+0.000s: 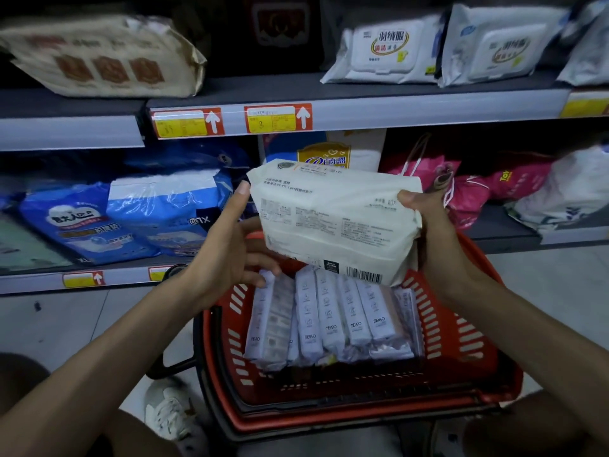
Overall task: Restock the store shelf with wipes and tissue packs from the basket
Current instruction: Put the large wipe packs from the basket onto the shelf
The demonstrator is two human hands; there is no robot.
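The fingers of the right hand (428,225) curl round the right end of a white rectangular plastic wipes pack (333,219), held above the red plastic basket (478,328). The left hand (227,249) is loosely open, thumb against the pack's left edge. This looks like mid-transfer; next it needs lifting onto the grey shelf (395,108)

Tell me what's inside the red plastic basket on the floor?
The red plastic basket holds a row of slim pale-lilac packs, side by side. The big white pack, held by the right hand, covers the basket's far end, so anything there is hidden.
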